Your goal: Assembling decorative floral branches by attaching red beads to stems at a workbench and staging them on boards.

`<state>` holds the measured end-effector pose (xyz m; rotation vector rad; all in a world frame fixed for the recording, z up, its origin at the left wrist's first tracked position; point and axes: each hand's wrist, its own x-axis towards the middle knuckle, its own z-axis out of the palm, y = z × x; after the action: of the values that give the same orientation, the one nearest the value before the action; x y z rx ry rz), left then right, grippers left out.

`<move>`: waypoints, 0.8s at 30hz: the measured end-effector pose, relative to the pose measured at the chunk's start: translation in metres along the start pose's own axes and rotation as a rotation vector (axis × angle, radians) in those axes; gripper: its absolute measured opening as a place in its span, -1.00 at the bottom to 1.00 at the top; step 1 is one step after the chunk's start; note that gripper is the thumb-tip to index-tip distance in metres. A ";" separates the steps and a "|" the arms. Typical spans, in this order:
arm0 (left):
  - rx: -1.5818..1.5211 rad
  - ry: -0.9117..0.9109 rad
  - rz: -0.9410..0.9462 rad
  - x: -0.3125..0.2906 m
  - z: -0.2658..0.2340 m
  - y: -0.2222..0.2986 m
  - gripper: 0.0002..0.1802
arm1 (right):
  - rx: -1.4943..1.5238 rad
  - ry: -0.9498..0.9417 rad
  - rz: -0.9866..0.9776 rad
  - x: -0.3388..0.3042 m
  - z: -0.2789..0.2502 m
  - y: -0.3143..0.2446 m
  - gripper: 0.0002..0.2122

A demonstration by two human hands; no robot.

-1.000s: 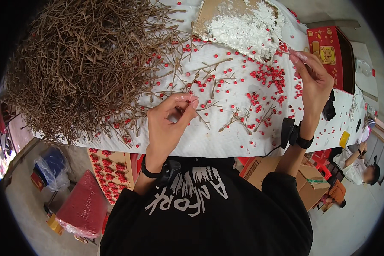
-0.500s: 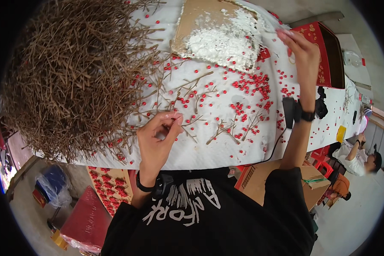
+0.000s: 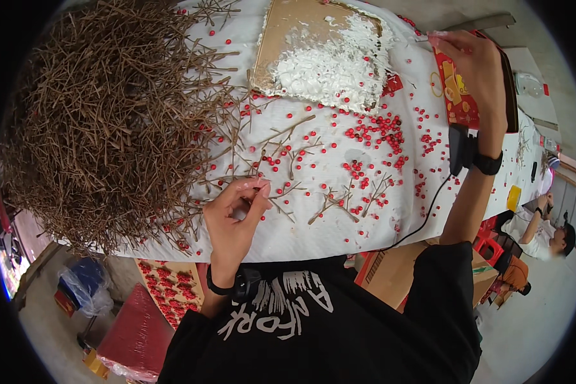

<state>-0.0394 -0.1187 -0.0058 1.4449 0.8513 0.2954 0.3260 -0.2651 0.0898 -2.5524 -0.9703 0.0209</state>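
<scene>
My left hand [image 3: 232,211] is closed in a pinch low over the white-covered table, beside the brown twigs; what its fingertips hold is too small to make out. Out at the far right, my right hand [image 3: 477,67] is also pinched, above the side of a red box [image 3: 459,96]. A thin pale bit seems to stick out from its fingertips, too fine to name. Between the hands lie many loose red berries [image 3: 381,134] and several small branched twigs [image 3: 336,203]. A cardboard sheet [image 3: 281,48] smeared with white paste [image 3: 326,67] lies at the far side.
A large heap of bare brown twigs [image 3: 102,128] fills the table's left. A black cable [image 3: 429,221] runs from a device at my right wrist to the near edge. Below are a cardboard box [image 3: 387,278] and a board of red berry clusters [image 3: 166,285]. Another person [image 3: 534,230] sits far right.
My right hand has moved right, away from the pasted cardboard and over the red box. The left hand keeps its pinch in nearly the same place. The view has shifted slightly.
</scene>
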 end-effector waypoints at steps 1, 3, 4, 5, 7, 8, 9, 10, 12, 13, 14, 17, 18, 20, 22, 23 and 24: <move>0.000 -0.010 0.005 0.001 0.001 0.000 -0.88 | 0.102 -0.008 0.023 -0.001 -0.003 -0.003 -0.79; 0.007 0.000 0.008 0.000 -0.002 -0.002 -0.87 | 0.256 0.011 0.067 0.002 0.011 -0.014 -0.79; 0.018 0.013 -0.001 -0.001 -0.005 -0.005 -0.87 | 0.410 0.025 0.116 0.005 0.025 -0.022 -0.79; 0.020 0.000 -0.005 -0.001 -0.005 -0.005 -0.87 | 0.545 0.053 0.177 0.002 0.028 -0.024 -0.79; 0.022 -0.011 -0.007 -0.001 -0.006 -0.006 -0.87 | 0.609 0.030 0.158 0.004 0.046 -0.013 -0.79; 0.011 -0.015 -0.006 -0.001 -0.005 -0.004 -0.87 | 0.669 0.009 0.142 0.007 0.054 -0.003 -0.79; 0.001 -0.018 -0.006 -0.001 -0.004 -0.003 -0.87 | 0.729 -0.013 0.125 0.009 0.060 0.004 -0.79; -0.006 -0.011 -0.009 -0.001 -0.003 -0.004 -0.87 | 0.730 -0.015 0.122 0.010 0.068 0.012 -0.79; -0.006 -0.019 -0.004 0.000 -0.002 -0.002 -0.87 | 0.640 0.048 0.192 0.010 0.072 0.029 -0.79; -0.003 -0.020 -0.003 0.000 -0.002 -0.002 -0.87 | 0.598 0.076 0.224 0.012 0.074 0.031 -0.79; 0.000 -0.023 -0.001 0.000 -0.002 -0.003 -0.87 | 0.600 0.075 0.224 0.014 0.074 0.033 -0.79; 0.001 -0.016 -0.004 -0.001 -0.004 -0.003 -0.87 | 0.344 0.082 0.206 0.019 0.074 0.037 -0.79; 0.002 -0.015 -0.007 -0.001 -0.004 -0.003 -0.87 | 0.342 0.083 0.209 0.019 0.071 0.036 -0.79; -0.004 -0.014 -0.010 -0.001 -0.003 -0.003 -0.87 | 0.139 0.142 0.202 0.020 0.062 0.026 -0.79; -0.017 -0.004 -0.015 -0.001 -0.002 -0.002 -0.87 | 0.036 0.173 0.200 0.020 0.056 0.024 -0.78; -0.017 -0.003 -0.015 -0.001 -0.002 -0.002 -0.87 | 0.031 0.211 0.157 0.020 0.055 0.023 -0.77; -0.010 -0.010 -0.015 -0.001 -0.003 -0.003 -0.87 | 0.027 0.250 0.113 0.021 0.053 0.021 -0.76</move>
<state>-0.0426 -0.1177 -0.0080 1.4288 0.8514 0.2805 0.3465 -0.2465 0.0362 -2.5070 -0.7257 -0.2452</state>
